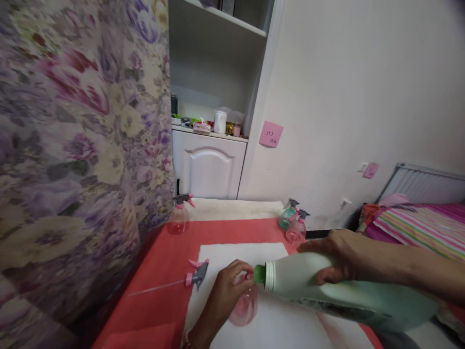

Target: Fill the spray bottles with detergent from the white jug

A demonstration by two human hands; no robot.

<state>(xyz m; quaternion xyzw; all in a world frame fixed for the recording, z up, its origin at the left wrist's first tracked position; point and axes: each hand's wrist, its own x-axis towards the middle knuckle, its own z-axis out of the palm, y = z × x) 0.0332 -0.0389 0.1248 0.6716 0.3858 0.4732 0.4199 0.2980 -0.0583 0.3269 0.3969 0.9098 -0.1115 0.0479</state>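
At far left, mind the floral curtain (83,145), hanging close beside the red cloth (152,317); allow little elbow swing along that edge. Toward the far left corner, watch for an upright spray bottle (178,223) with trigger head on. Nearer, steer wide of the loose spray head (198,276), lying by the border of red cloth and white sheet (250,252), tube (156,288) pointing left. With the left hand (227,287), closed around the neck of the pink bottle (244,312) at the front of the white sheet, best to brace firmly, fingers off the mouth. Hold the green spout (259,275) close at that mouth; cannot make out actual contact or any flow. Seems wise to tip slowly, considering so small a neck against so large a jug (294,276). Behind, avoid knocking a teal spray bottle (286,219) and a pink-tinted spray bottle (296,235), standing close together near the right edge. Keep the right hand (341,254) firm, grasping the jug from above, nearly on its side; better to raise or lower its base on the right, well short of the bed (421,220).
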